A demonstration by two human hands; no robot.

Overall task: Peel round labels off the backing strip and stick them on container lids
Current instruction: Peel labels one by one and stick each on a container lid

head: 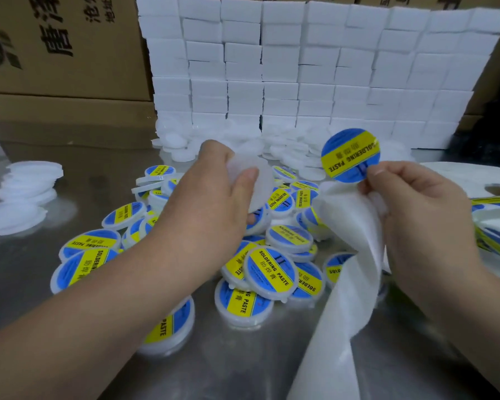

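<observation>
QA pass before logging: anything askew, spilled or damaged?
No visible damage. The white round lids with blue-and-yellow labels lie in a loose heap on the metal table, many tilted and overlapping. The white paper backing strip twists below the right hand.

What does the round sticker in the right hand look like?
The round sticker is a glossy disc, blue with a yellow band that reads SOLDERING PASTE, upside down. It is peeled up and held aloft, printed side facing the camera. The right hand pinches its lower edge, and the white backing strip hangs below. The left hand holds a blank lid nearby.
</observation>
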